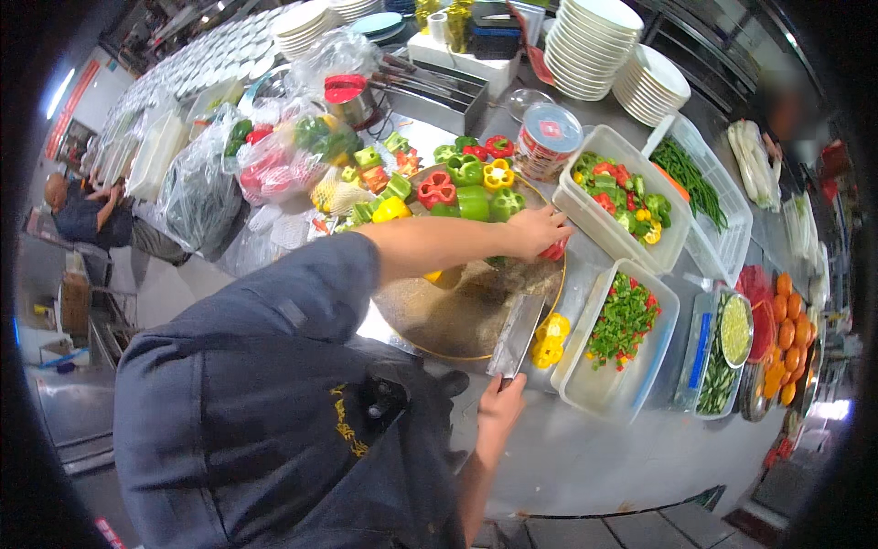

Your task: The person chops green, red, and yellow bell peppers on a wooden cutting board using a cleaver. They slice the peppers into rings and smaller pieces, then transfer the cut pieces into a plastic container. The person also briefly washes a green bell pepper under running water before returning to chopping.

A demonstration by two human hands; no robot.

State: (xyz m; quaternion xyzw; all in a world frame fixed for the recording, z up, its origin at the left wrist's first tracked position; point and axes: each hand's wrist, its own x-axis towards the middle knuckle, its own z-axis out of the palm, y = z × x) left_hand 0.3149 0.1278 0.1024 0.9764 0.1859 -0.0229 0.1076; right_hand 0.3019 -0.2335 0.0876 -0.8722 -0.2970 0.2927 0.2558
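My left hand point(538, 233) reaches across the round wooden cutting board point(439, 322) and has its fingers on a red bell pepper piece point(554, 249) at the board's right edge. The handle of a cleaver point(519, 333) is in my right hand point(502, 405); its broad blade lies at the board's lower right edge. Cut peppers crowd the far side of the board, among them a red one point(436, 190), a green one point(473, 202) and a yellow one point(498, 175). Yellow pepper rings point(550, 340) sit just right of the blade. My left forearm hides part of the board.
To the right stand a tub of pepper pieces point(621, 199), a tub of diced peppers point(621, 329) and a basket of green beans point(689, 178). A large can point(547, 141), a knife rack point(439, 96) and stacked plates point(593, 48) stand beyond. Bagged vegetables point(199, 192) and a person point(86, 213) are left.
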